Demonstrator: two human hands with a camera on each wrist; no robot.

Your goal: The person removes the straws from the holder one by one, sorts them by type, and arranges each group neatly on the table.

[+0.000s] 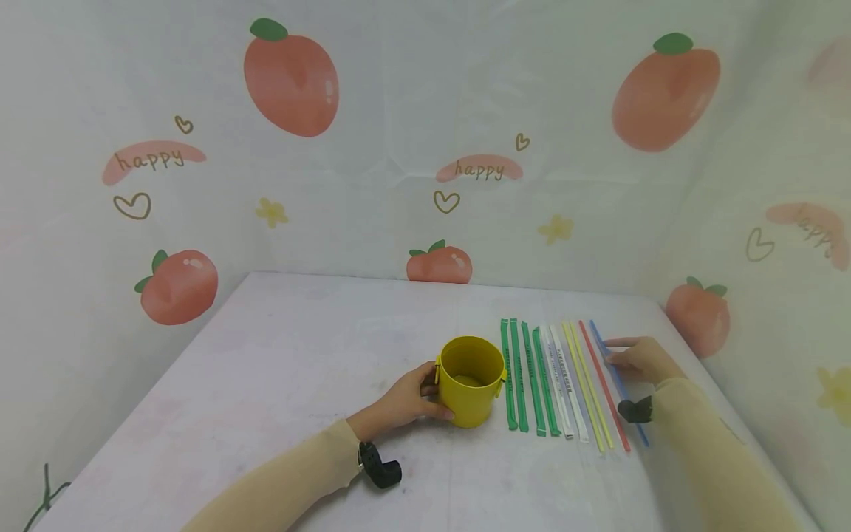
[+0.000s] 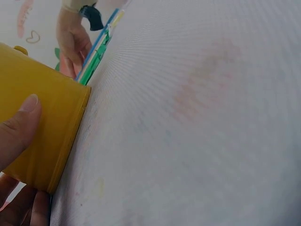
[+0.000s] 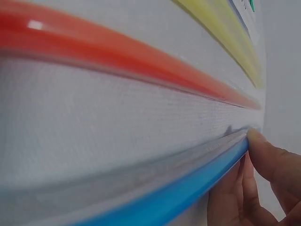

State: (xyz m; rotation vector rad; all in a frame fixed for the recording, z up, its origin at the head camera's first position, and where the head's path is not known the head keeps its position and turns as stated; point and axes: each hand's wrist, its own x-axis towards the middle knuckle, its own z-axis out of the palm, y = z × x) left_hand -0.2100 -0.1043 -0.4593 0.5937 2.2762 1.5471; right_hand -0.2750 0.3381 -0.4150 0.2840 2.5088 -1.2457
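Observation:
My left hand [image 1: 402, 400] grips a small yellow bucket [image 1: 469, 405] from its left side. The bucket stands upright on the table, and no contents show inside. In the left wrist view the thumb lies on the bucket's wall [image 2: 56, 117], with other fingers near its base. At the right end of a row of straws, my right hand [image 1: 643, 359] pinches a blue straw [image 1: 620, 384] between thumb and fingers. The right wrist view shows this hold on the blue straw [image 3: 188, 190] close up. Beside it lies a red straw [image 1: 605, 388].
Left of the red straw lie two yellow straws [image 1: 585, 380], two white wrapped straws [image 1: 564, 384] and several green wrapped straws [image 1: 530, 377]. The green ones are nearest the bucket. A printed white curtain [image 1: 372, 111] hangs behind the white table [image 1: 319, 355].

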